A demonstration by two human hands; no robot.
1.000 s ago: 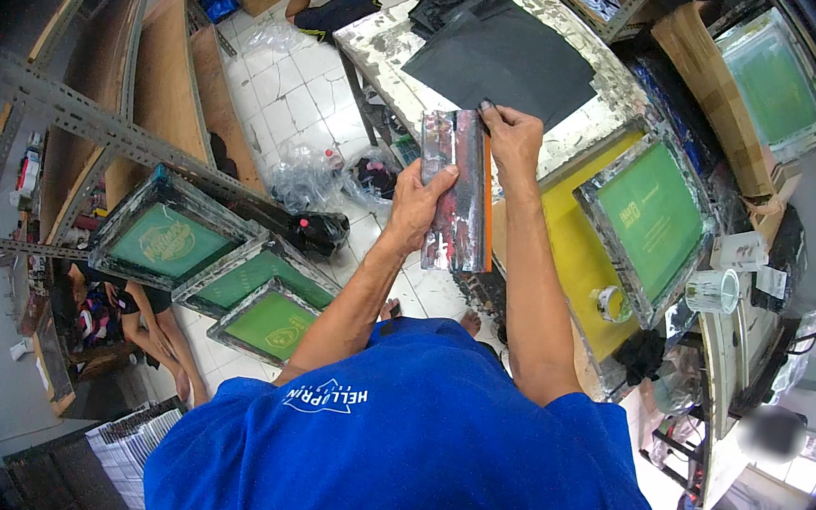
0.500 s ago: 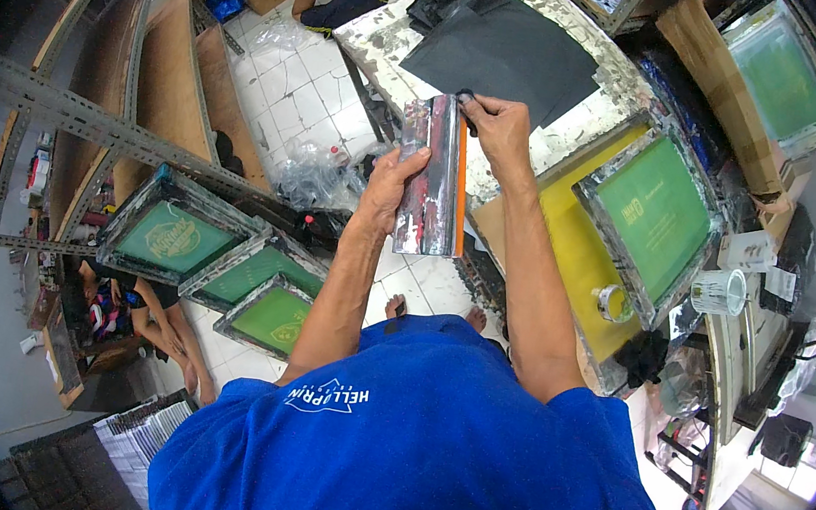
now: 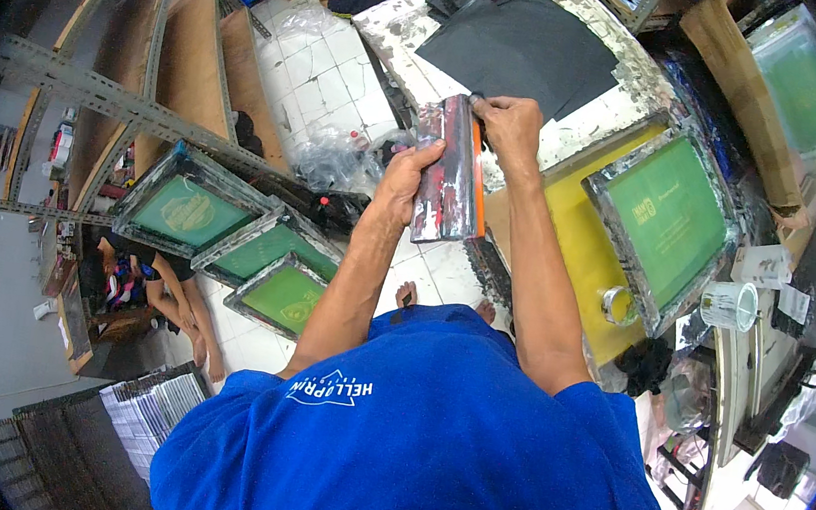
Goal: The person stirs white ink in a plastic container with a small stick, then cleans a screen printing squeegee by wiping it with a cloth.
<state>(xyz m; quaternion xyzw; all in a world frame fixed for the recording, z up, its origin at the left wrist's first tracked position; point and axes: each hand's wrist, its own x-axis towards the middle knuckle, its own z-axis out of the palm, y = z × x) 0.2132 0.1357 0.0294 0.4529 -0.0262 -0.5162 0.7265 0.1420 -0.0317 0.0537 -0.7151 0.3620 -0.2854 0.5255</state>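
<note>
Orange-edged squeegee (image 3: 455, 175) gripped upright between left hand (image 3: 403, 179) and right hand (image 3: 509, 126).

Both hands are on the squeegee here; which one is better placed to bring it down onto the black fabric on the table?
Probably the right hand: it grips the squeegee at its far end, beside the black fabric. The left hand holds the near side.

Ink-smeared squeegee (image 3: 453, 171), held up in the air
Long and flat, orange rubber blade along its right edge, stained red and grey, standing nearly upright above the tiled floor.
</note>
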